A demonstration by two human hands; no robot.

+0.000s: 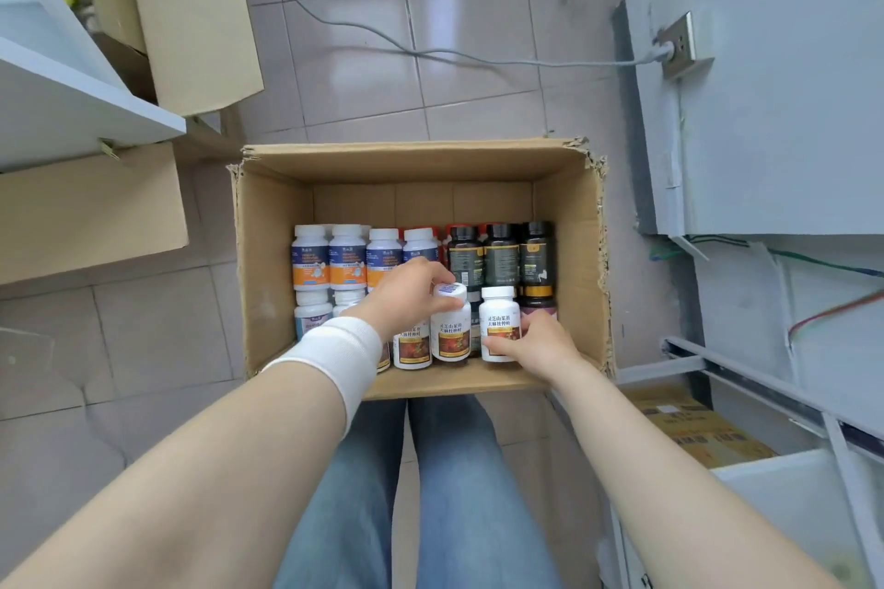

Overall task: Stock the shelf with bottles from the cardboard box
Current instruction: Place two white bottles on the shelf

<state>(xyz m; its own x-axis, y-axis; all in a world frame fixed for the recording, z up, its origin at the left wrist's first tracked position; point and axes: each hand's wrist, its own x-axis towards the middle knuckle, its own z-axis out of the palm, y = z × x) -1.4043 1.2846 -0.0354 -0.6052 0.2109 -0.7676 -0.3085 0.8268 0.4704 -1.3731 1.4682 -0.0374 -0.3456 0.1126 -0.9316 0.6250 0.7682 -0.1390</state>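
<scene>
Lift from the front row of the cardboard box (268, 263) with left grip (406, 297) clenched on the cap of the left white bottle (449, 332) and right grip (535, 344) wrapped round the right white bottle (497, 318); probably light, rigid, slick, so hold mid-label.

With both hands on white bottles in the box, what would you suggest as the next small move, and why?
Probably lift both bottles straight up. The left hand grips the cap of one white red-labelled bottle, the right hand holds the neighbouring white bottle by its body, and both stand upright among others packed in the cardboard box.
</scene>
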